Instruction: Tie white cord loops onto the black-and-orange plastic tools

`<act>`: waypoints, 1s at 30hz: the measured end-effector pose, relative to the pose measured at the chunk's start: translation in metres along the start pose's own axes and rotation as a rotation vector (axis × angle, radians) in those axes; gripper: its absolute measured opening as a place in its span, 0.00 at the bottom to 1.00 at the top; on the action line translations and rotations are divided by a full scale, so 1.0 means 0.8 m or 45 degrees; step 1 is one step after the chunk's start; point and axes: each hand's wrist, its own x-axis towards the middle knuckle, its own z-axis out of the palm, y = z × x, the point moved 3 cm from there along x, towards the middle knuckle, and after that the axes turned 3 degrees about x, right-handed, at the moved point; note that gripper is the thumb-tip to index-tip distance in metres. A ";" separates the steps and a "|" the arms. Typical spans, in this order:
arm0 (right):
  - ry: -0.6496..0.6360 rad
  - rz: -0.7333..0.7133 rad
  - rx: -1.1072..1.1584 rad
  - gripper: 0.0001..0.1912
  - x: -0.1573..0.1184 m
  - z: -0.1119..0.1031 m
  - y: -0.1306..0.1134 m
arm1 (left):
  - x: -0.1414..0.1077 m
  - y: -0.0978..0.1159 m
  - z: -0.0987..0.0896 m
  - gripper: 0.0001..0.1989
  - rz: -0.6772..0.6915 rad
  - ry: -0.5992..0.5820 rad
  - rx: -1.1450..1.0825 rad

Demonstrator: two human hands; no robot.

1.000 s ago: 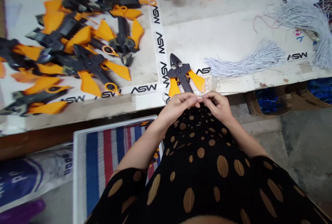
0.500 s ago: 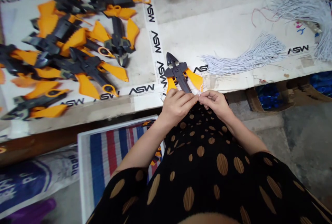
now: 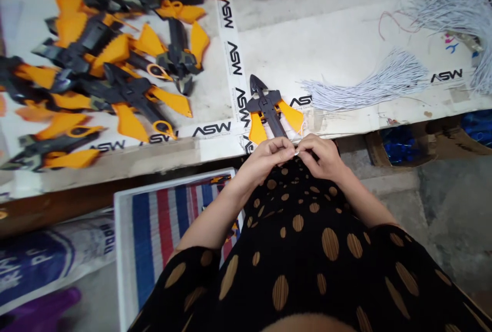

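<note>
Head view: over a white counter [image 3: 323, 35], I watch the left hand [image 3: 269, 160] and the right hand [image 3: 320, 157] meet at its near edge, fingertips together. Both are closed, each pinching thumb against finger on a tiny white string [image 3: 296, 153], of which only a short bit shows between them.

At 11 o'clock from the fingertips lies a black-and-orange plastic toy [image 3: 269, 109], its dark pointed nose aimed away from the wearer and two orange fins spread toward the near edge. Its near end runs out of sight behind the left hand; I cannot tell whether the fingers touch it. A thin pale loop shows by the tip of the fin nearer the right hand.

At 2 o'clock, a bundle of white cords [image 3: 369, 88] fans across the counter, with a larger cord heap [image 3: 449, 14] farther out in the same direction. Toward 10 o'clock sprawls a pile of similar toys [image 3: 96, 55], overlapping at many angles. Tape with black lettering [image 3: 235, 58] runs across the surface.

Below the counter, I see a white-rimmed crate [image 3: 117, 229] at 8 o'clock, with red, white and blue striped sheeting, and a blue-and-white sack [image 3: 42, 265] beyond it. At 3 o'clock sits a cardboard box [image 3: 374, 150] with shiny blue contents. A black dress with tan spots [image 3: 300, 270] fills 6 o'clock.
</note>
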 end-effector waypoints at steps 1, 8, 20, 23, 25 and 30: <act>-0.058 0.034 -0.009 0.06 0.002 -0.002 0.000 | -0.001 0.003 -0.006 0.20 0.080 0.068 0.156; -0.223 0.655 0.625 0.12 0.003 0.010 0.012 | -0.010 0.014 -0.021 0.10 0.679 0.148 0.869; 0.225 0.487 0.137 0.05 -0.002 0.029 0.007 | -0.026 0.003 0.001 0.07 0.557 0.542 1.048; 0.168 0.241 -0.045 0.02 -0.003 0.027 0.000 | -0.026 0.001 0.002 0.05 0.405 0.617 0.910; 0.105 0.074 -0.044 0.03 -0.002 0.025 -0.001 | -0.025 -0.002 0.000 0.05 0.245 0.559 0.680; 0.068 0.069 0.136 0.05 -0.001 0.025 0.009 | -0.025 0.000 -0.007 0.06 0.124 0.412 0.433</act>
